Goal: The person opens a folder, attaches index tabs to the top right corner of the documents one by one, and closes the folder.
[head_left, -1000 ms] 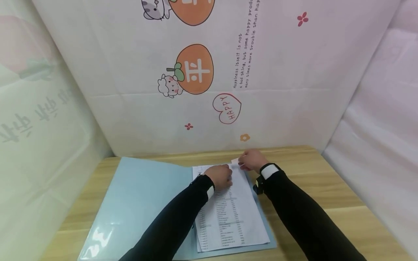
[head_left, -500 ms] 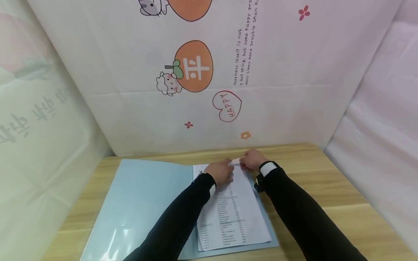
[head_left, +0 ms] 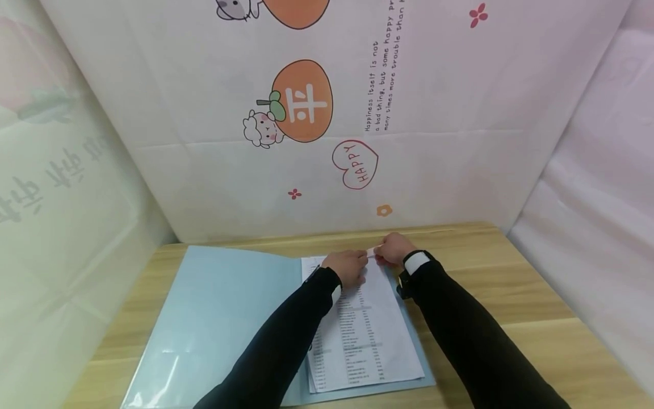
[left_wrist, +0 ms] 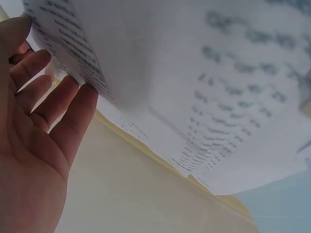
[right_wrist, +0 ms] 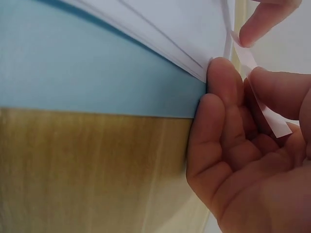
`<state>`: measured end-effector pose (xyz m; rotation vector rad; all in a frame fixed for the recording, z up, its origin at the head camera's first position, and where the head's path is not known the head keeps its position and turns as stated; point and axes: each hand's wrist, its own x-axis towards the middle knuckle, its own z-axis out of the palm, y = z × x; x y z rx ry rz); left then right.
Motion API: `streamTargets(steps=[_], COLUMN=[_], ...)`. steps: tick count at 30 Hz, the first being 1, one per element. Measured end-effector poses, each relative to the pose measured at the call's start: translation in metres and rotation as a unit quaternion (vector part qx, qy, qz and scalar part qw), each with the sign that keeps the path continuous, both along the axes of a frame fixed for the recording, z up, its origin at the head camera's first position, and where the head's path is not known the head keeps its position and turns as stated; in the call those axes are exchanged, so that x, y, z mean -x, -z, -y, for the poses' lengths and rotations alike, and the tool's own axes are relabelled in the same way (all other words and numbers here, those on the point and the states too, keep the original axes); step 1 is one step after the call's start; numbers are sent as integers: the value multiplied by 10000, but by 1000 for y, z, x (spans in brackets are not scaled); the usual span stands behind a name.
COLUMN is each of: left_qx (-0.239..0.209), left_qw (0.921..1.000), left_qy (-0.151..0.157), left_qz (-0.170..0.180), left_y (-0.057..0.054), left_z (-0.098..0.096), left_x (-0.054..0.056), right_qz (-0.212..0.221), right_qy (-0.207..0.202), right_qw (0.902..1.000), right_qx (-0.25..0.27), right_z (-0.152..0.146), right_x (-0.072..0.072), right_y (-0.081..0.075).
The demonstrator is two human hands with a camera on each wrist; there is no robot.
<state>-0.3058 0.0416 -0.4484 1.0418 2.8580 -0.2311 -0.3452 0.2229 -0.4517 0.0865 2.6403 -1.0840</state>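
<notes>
From the head, find the pale strip [head_left: 372, 251] along the far edge of the papers [head_left: 360, 346], on the right half of the blue folder [head_left: 219, 307]. From left wrist, note the left hand [left_wrist: 34, 150] touching papers over the folder (whether pinching, impossible to say); best press lightly. From right wrist, note the strip pinched in the right hand [right_wrist: 252, 167] beside the folder's far corner; best hold level, uncreased.

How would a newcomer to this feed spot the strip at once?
On the wooden table lies an open blue folder, with printed sheets on its right half. At the far edge of those sheets, the right hand pinches the strip. Unlike the broad printed sheets, it is narrow, pinkish white and shows no print.
</notes>
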Motion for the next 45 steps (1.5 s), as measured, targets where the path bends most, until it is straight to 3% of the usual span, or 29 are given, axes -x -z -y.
streamTargets(steps=[11,18,23,28,31,35,37,40,43,45], left_qx=[-117,-22,71,109,147,243,238,188,89,33], left_qw=[9998,9998,9995,9994,9992,9985,9984,9985,9982,9975], left_qy=[-150,-173,-136,-212,-327,-482,-508,-482,-468,-460], left_qz=[25,-134,-289,-270,-198,-48,35,161,373,533], left_y=[6,11,13,17,17,15,13,10,8,8], left_z=[-3,-6,-8,-11,-11,-10,-10,-7,-3,-1], left_x=[5,5,5,6,5,1,-1,-3,-4,-4], right_qz=[-49,-428,-665,-1461,-1815,-1859,-1902,-2044,-2054,-2045], right_qy=[104,-173,-440,-508,-999,-1976,-2222,-2345,-2309,-2373], right_qw=[9997,9951,9910,9736,9613,9413,9313,9200,9190,9127], right_qx=[-202,-871,-1080,-1676,-1817,-2010,-2171,-2384,-2449,-2623], right_z=[3,2,0,4,11,22,25,26,26,25], right_x=[3,2,2,-1,-2,-4,-7,-11,-15,-17], right_y=[3,6,1,-9,-9,2,7,9,7,7])
